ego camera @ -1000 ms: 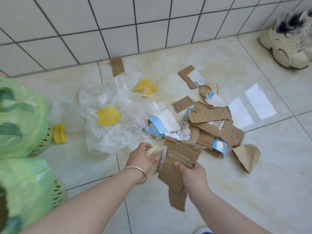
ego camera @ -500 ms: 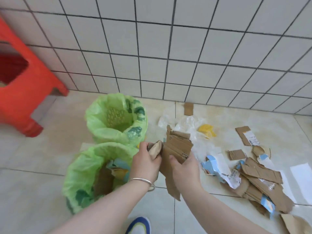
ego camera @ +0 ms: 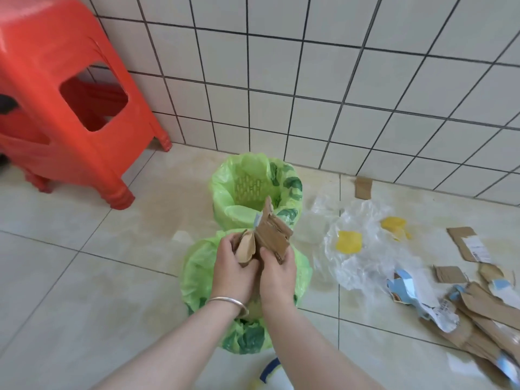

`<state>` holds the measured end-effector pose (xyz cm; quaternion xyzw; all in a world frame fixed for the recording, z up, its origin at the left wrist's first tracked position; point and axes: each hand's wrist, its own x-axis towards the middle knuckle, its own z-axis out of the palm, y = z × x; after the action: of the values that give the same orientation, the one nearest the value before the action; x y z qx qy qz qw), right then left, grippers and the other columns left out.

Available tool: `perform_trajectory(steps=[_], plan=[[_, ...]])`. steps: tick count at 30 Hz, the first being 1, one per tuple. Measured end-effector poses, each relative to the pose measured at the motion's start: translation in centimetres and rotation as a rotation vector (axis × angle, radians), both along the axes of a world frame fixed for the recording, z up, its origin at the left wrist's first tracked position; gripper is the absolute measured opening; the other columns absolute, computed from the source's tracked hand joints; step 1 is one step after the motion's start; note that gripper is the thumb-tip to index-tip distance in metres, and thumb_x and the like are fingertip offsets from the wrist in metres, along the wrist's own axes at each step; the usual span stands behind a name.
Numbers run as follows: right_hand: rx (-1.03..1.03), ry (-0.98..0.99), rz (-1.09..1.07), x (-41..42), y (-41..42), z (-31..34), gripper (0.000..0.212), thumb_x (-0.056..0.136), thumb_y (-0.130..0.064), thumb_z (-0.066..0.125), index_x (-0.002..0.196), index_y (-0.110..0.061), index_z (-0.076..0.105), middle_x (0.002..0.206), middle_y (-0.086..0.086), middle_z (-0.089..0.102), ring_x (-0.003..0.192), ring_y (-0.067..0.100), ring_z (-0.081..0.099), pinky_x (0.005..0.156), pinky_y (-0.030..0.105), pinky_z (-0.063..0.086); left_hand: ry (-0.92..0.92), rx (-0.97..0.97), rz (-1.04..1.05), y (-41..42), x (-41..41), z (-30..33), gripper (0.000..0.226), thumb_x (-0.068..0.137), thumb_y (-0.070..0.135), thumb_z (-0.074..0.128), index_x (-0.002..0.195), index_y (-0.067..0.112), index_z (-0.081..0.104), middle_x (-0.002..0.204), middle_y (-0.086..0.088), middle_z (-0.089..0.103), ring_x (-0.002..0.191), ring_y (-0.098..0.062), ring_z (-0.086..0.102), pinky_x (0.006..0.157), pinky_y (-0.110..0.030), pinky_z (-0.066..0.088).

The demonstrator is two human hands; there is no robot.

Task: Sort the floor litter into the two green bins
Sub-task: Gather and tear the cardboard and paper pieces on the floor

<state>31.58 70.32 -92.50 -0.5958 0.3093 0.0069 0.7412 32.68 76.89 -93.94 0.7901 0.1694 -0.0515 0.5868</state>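
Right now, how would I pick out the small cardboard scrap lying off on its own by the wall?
Start at the white tiled wall and follow its base rightward past the far green bin. Right where wall meets floor lies a small brown cardboard strip. Unlike the other cardboard heaped at the far right, it sits alone, beyond the clear plastic sheet.
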Motion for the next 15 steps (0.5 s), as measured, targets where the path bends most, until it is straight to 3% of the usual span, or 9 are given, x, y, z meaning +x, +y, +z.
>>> perform_trajectory(steps=[4, 8, 10, 13, 15], plan=[[0.035, 0.164, 0.001, 0.2, 0.9, -4.1, 0.022, 0.090, -0.005, 0.053, 0.076, -0.023, 0.051, 0.078, 0.000, 0.061, 0.071, 0.014, 0.055, 0.068, 0.027, 0.044, 0.194, 0.025, -0.095, 1.1, 0.3, -4.7, 0.046, 0.075, 0.001, 0.061, 0.112, 0.023, 0.046, 0.113, -0.003, 0.061, 0.099, -0.019, 0.061, 0.086, -0.029, 0.050], [0.030, 0.317, 0.022, 0.5, 1.9, -7.8, 0.021, 0.090, -0.005, 0.051, 0.077, -0.021, 0.050, 0.089, 0.015, 0.063, 0.078, 0.027, 0.057, 0.080, 0.039, 0.050, 0.368, 0.064, -0.124, 1.4, 1.3, -8.6, 0.040, 0.081, 0.009, 0.061, 0.117, 0.014, 0.046, 0.109, -0.006, 0.064, 0.092, -0.020, 0.061, 0.077, -0.025, 0.044], [0.007, 0.353, 0.033, 0.9, 2.4, -9.3, 0.021, 0.090, -0.003, 0.049, 0.078, -0.020, 0.051, 0.085, 0.012, 0.061, 0.085, 0.037, 0.059, 0.089, 0.045, 0.049, 0.466, 0.105, -0.153, 1.4, 2.1, -10.0, 0.034, 0.086, 0.016, 0.057, 0.116, 0.015, 0.042, 0.109, -0.008, 0.062, 0.089, -0.022, 0.058, 0.076, -0.026, 0.043], [-0.026, 0.394, 0.043, 1.8, 2.9, -10.7, 0.017, 0.092, -0.001, 0.046, 0.089, -0.014, 0.056, 0.075, -0.001, 0.055, 0.077, 0.024, 0.054, 0.081, 0.035, 0.048, 0.572, 0.236, -0.210, 1.8, 3.3, -12.4, 0.043, 0.092, 0.016, 0.050, 0.133, 0.009, 0.038, 0.127, -0.015, 0.055, 0.113, -0.030, 0.056, 0.096, -0.031, 0.042], [-0.047, 0.429, 0.063, 2.3, 3.2, -11.5, 0.026, 0.092, -0.003, 0.046, 0.076, -0.023, 0.049, 0.077, 0.001, 0.056, 0.077, 0.020, 0.053, 0.075, 0.028, 0.043, 0.660, 0.343, -0.253, 2.0, 3.7, -13.2, 0.050, 0.095, 0.015, 0.048, 0.142, 0.007, 0.031, 0.141, -0.014, 0.046, 0.129, -0.029, 0.046, 0.103, -0.031, 0.037]])
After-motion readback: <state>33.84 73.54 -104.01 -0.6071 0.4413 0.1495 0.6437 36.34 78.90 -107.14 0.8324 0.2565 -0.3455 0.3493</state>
